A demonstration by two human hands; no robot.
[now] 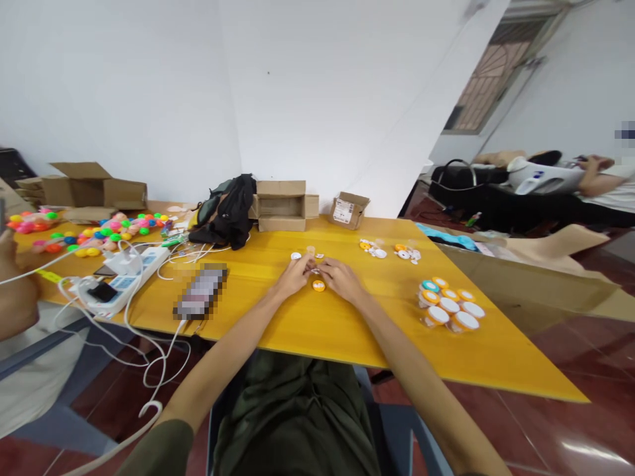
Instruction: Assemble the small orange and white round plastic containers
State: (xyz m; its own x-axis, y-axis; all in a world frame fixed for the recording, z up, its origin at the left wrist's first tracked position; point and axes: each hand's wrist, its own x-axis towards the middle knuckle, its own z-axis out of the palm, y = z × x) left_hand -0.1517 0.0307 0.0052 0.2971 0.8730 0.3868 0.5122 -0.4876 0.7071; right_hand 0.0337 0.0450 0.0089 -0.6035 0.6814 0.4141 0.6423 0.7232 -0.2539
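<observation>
One orange disc (318, 286) | whitish middle | left hand (296, 273), right hand (340, 277): can't tell grip

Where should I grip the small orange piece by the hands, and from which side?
Probably pinch the orange piece across its round rim, coming from the wearer's side: it appears to lie low, with the left hand and right hand crowding its far side.

At the left of the frame, brightly coloured rounded pieces (106, 233) lie in front of an open cardboard box (126, 195). Below them, a white power strip (151, 260) carries plugs. Left of centre, a black bag (231, 215) slumps beside another carton (282, 225). A barred window (489, 73) shows upper right.
</observation>
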